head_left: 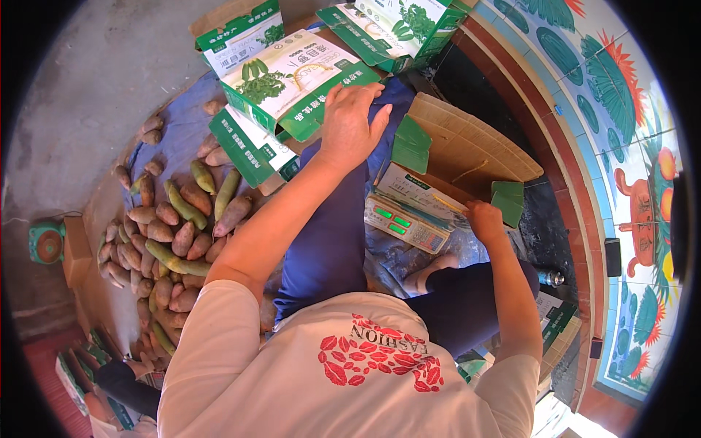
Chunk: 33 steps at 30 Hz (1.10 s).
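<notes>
My left hand (352, 125) reaches forward, fingers stretched and thumb apart, by the near edge of a white and green printed carton (292, 73). Whether the fingertips touch that carton, I cannot tell. To the right stands an open cardboard box (467, 139) with its brown inner flap raised and green side flaps spread. My right hand (485, 220) is closed around the near rim of this box, by its right corner. Just below the box shows a digital scale (405, 225) with lit green displays and a keypad. The box's contents are hidden.
A heap of sweet potatoes (164, 233) and long green gourd-like vegetables (182, 204) lies on the left. More cartons (409, 29) stand ahead. A painted tile wall (628, 146) curves along the right. Another person's dark sleeve (128, 387) shows at lower left.
</notes>
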### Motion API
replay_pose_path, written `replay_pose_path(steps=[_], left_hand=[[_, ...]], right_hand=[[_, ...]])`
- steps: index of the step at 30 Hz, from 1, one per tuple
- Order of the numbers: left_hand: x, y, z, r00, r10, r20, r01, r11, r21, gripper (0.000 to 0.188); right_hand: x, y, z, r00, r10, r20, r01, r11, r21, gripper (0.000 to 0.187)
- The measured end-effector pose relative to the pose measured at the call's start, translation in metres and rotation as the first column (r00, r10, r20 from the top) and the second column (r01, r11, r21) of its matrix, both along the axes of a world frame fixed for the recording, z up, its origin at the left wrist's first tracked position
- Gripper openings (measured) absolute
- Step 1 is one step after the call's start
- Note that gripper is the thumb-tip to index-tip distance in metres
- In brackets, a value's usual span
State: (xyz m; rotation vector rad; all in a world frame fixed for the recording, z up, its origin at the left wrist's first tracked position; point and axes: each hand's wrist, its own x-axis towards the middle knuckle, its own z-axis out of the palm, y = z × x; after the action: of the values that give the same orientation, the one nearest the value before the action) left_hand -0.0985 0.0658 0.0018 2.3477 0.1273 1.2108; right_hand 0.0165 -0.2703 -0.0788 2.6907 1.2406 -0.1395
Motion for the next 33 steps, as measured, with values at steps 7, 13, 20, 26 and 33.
replay_pose_path(steps=[7,13,20,26,33], left_hand=[[0.004,-0.005,-0.001,1.0,0.01,-0.002,-0.01,1.0,-0.028,0.029],[0.013,-0.023,-0.001,1.0,-0.021,-0.017,0.02,0.997,-0.069,0.029],[0.01,-0.029,0.0,0.999,-0.046,0.02,0.049,0.986,-0.157,0.028],[-0.014,0.026,-0.005,0.991,0.129,0.036,-0.121,0.978,-0.167,0.026],[-0.123,0.114,-0.158,0.834,0.322,-0.448,-0.475,0.832,-0.286,0.03]], right_hand=[[0.015,0.002,0.001,0.995,0.083,0.061,-0.066,0.966,-0.248,0.014],[-0.003,0.011,0.026,0.997,0.052,-0.052,-0.054,0.998,-0.044,0.026],[-0.009,0.028,0.072,0.989,0.074,-0.131,-0.051,0.983,0.177,0.036],[0.003,0.012,0.113,0.988,0.03,-0.152,0.01,0.966,0.259,0.034],[0.051,-0.048,0.109,0.951,-0.168,-0.259,0.255,0.9,0.353,0.028]])
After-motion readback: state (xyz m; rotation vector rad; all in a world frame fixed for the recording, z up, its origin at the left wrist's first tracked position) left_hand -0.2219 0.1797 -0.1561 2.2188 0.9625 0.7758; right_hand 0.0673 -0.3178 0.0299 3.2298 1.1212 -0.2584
